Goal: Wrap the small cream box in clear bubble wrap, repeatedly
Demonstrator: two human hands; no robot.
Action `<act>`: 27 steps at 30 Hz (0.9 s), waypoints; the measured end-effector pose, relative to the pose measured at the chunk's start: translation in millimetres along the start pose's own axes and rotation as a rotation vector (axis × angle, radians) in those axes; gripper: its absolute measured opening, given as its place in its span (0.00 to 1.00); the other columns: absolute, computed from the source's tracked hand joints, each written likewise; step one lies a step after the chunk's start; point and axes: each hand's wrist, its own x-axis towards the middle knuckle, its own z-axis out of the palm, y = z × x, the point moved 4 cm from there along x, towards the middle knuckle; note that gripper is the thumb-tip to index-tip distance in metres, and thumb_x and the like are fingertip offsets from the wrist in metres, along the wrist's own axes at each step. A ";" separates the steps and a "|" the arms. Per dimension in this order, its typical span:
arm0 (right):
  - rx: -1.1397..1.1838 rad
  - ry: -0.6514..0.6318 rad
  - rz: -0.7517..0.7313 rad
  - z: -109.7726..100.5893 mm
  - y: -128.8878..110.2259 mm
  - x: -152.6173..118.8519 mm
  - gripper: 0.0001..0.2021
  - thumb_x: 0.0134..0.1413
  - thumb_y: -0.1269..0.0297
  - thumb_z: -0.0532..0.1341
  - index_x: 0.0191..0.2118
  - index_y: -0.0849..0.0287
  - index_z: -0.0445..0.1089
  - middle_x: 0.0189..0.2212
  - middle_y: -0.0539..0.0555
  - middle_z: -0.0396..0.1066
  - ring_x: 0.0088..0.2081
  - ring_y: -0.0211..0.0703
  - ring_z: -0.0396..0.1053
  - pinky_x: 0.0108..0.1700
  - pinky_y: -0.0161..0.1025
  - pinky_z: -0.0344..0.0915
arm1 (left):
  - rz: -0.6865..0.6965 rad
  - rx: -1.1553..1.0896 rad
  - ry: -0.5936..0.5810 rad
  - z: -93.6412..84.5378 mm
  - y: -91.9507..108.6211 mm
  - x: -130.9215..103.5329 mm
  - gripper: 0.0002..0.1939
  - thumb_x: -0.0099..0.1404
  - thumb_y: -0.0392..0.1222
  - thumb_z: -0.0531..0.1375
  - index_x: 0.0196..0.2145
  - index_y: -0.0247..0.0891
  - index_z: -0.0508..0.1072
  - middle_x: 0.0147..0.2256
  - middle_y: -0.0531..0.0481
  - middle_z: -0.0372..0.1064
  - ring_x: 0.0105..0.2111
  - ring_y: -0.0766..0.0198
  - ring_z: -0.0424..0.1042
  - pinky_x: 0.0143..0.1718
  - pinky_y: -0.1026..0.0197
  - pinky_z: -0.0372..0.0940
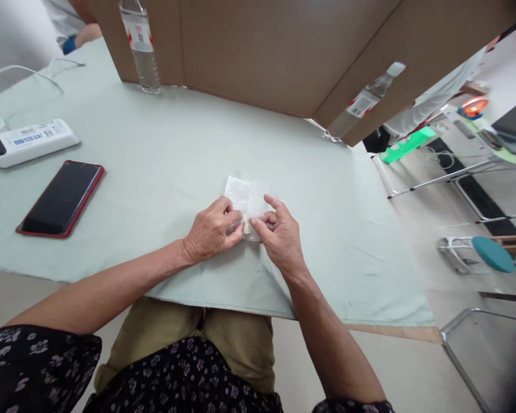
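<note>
Here, we see a shiny, see-through, crinkly plastic wrap point(238, 191) over the pale green cloth point(189, 143), between our hands. It runs longways from about eleven o'clock to five. Our left hand point(210, 230) pinches it. Our right hand point(284, 236) lifts one finger; we can't tell if it pinches too. At eleven o'clock, a bottle point(147, 69) has a red-and-white label point(138, 36), too small to read.

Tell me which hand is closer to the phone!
Left. The left hand is right of the phone; the right hand is farther right, past the left one.
</note>
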 end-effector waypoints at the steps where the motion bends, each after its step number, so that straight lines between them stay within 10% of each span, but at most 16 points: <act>1: -0.010 -0.003 -0.012 3.5 -1.2 1.0 0.33 0.56 0.56 0.65 0.65 0.59 0.60 0.28 0.46 0.69 0.27 0.36 0.65 0.29 0.36 0.64 | -0.014 -0.016 -0.004 0.7 -0.5 -0.3 0.09 0.67 0.40 0.56 0.34 0.37 0.75 0.35 0.47 0.64 0.33 0.63 0.65 0.33 0.63 0.63; 9: -0.114 -0.059 -0.030 11.0 -9.6 -5.4 0.31 0.59 0.52 0.62 0.64 0.61 0.63 0.38 0.54 0.76 0.27 0.36 0.68 0.32 0.38 0.69 | -0.113 -0.192 -0.034 5.4 -6.2 -3.6 0.07 0.65 0.39 0.57 0.37 0.36 0.73 0.38 0.45 0.64 0.34 0.62 0.66 0.35 0.61 0.67; 15: -0.303 -0.183 -0.203 9.9 -17.3 -17.3 0.25 0.63 0.65 0.55 0.65 0.57 0.62 0.46 0.57 0.78 0.27 0.36 0.68 0.35 0.40 0.71 | -0.264 -0.483 -0.038 2.5 -13.8 -5.5 0.26 0.56 0.37 0.61 0.54 0.36 0.68 0.41 0.48 0.67 0.29 0.67 0.65 0.32 0.62 0.67; 21: -0.606 -0.146 -0.369 15.4 -19.0 -16.3 0.29 0.58 0.68 0.56 0.66 0.60 0.61 0.48 0.62 0.78 0.32 0.43 0.74 0.40 0.44 0.72 | -0.400 -0.536 -0.019 3.1 -12.2 -0.6 0.18 0.66 0.49 0.62 0.48 0.34 0.71 0.37 0.50 0.66 0.27 0.70 0.63 0.34 0.61 0.66; 27: -0.228 -0.244 -0.182 1.5 -12.9 -3.7 0.28 0.56 0.65 0.59 0.64 0.57 0.62 0.45 0.55 0.78 0.24 0.33 0.69 0.31 0.38 0.71 | -0.359 -0.450 -0.014 10.6 -11.7 -2.8 0.20 0.60 0.38 0.62 0.51 0.38 0.69 0.40 0.49 0.66 0.28 0.68 0.63 0.33 0.62 0.66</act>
